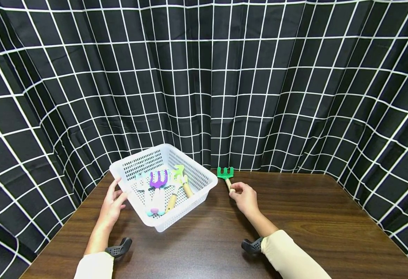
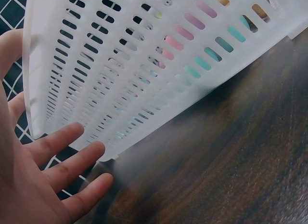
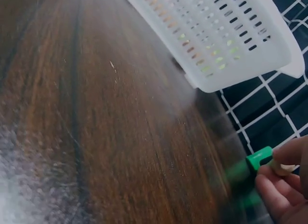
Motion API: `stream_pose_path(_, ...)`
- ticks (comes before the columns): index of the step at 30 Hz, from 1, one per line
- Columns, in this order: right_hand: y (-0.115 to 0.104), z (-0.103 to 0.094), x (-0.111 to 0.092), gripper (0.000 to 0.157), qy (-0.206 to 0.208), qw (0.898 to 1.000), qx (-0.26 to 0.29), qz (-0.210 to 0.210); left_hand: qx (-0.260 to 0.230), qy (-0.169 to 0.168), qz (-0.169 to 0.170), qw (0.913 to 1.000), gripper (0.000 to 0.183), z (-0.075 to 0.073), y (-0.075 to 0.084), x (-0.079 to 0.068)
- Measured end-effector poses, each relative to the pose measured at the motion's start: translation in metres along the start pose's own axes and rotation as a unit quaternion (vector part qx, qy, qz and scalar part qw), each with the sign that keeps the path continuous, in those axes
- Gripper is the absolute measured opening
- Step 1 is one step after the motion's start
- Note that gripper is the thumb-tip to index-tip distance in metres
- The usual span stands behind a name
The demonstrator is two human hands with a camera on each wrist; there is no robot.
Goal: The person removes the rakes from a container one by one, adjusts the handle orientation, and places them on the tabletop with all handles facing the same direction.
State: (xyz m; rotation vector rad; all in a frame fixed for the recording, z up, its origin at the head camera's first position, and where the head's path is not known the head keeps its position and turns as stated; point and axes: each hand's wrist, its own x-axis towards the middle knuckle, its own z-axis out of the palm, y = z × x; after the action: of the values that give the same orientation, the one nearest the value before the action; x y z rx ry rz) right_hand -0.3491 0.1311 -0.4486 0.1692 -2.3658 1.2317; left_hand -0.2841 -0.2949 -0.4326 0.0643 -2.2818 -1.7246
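The right hand point(image 1: 246, 198) pinches the wooden handle point(image 1: 228, 185) of a green rake point(image 1: 226, 174) just right of the white basket point(image 1: 184, 213); the left hand point(image 1: 111, 205) has its fingers spread at the basket's left corner, how firmly I can't tell. The step looks like handling the rake; any move leftward would call for clearing the basket's rim. Its tines sit by the tabletop's point(image 1: 312, 217) far edge, near the curtain point(image 1: 277, 97), with open room rightward.

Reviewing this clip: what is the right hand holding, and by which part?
The green rake: the right hand pinches its pale handle toward the handle's free end.
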Motion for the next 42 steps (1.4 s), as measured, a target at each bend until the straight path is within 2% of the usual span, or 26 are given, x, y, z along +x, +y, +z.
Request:
stream_pose_path(9,-0.001,0.006,0.002,0.015,-0.032,0.999,-0.011,0.033,0.001,0.004,0.000,1.0000,0.067,0.000,0.000,0.001)
stream_pose_path(15,0.001,0.011,0.004,0.017,-0.043,0.998,-0.015,0.050,0.022,0.011,0.003,0.9997,0.066,0.001,0.000,0.000)
stream_pose_path(25,0.002,0.017,0.009,0.017,-0.042,0.997,-0.027,0.060,0.016,0.005,-0.008,0.9998,0.068,0.000,0.000,0.001)
stream_pose_path(42,0.000,0.023,0.009,0.016,-0.035,0.997,-0.037,0.064,0.015,0.006,0.002,0.9999,0.066,0.000,0.001,0.000)
